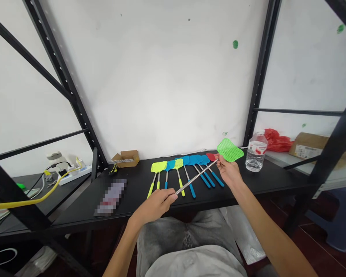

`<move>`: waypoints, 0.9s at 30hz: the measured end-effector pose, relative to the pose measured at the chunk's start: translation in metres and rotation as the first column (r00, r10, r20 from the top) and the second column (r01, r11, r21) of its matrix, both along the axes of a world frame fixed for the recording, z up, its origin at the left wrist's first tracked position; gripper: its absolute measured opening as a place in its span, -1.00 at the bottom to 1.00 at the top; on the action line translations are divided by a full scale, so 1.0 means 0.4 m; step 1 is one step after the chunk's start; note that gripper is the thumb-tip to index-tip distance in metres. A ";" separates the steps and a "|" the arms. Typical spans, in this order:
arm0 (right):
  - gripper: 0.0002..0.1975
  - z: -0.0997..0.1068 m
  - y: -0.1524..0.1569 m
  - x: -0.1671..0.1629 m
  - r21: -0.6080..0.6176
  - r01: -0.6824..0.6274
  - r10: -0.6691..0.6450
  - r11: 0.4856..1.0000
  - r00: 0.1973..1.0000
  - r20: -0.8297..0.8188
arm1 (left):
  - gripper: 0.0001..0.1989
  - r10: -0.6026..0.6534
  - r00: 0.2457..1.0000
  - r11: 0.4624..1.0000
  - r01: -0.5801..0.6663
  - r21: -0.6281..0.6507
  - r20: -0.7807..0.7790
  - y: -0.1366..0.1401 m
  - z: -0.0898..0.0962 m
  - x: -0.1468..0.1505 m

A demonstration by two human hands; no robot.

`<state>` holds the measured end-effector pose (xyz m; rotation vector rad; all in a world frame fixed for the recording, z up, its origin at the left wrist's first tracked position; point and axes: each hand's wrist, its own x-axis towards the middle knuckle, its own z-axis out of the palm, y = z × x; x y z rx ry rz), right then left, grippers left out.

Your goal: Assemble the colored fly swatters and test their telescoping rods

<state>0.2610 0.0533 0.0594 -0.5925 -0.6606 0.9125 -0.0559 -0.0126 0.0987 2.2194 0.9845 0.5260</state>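
Note:
A fly swatter [230, 150] with a bright green mesh head and a long metal rod is held up slantwise above the front of the table. My left hand [158, 203] is closed around its lower end, hiding the handle. At the other end my right hand [226, 168] pinches the rod just below the green head. Beneath it, a row of fly swatters lies on the black table: yellow ones [157, 166] on the left, blue ones [193, 159] mostly to the right, and a red head [211, 156] partly covered by my right hand.
A water bottle [256, 152] stands at the right. At the back left sits an open cardboard box [126, 159], with a pixelated flat item [111, 197] nearer the front edge. Black rack posts [255, 88] frame both sides. A power strip [75, 175] lies far left.

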 end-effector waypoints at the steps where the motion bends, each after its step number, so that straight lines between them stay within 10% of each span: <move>1: -0.73 0.001 0.000 0.009 -0.007 -0.010 0.010 1.000 1.000 -0.011 | -0.59 -0.001 1.000 0.999 0.002 -0.053 0.010 0.002 -0.002 -0.002; 9: -0.65 -0.002 -0.042 -0.120 -0.090 -0.301 0.310 0.949 0.943 0.123 | -0.63 -0.016 0.999 0.994 0.021 -0.104 0.047 0.002 -0.043 0.039; 16: -0.50 -0.040 -0.098 -0.277 -0.197 -0.548 0.553 0.813 0.621 0.555 | -0.55 0.039 0.993 0.999 -0.038 -0.013 0.112 0.020 -0.087 0.079; 27: -0.48 -0.009 -0.028 -0.103 -0.200 -0.179 0.242 0.963 0.898 0.367 | -0.56 -0.003 1.000 0.996 0.002 0.091 0.007 0.005 -0.059 0.078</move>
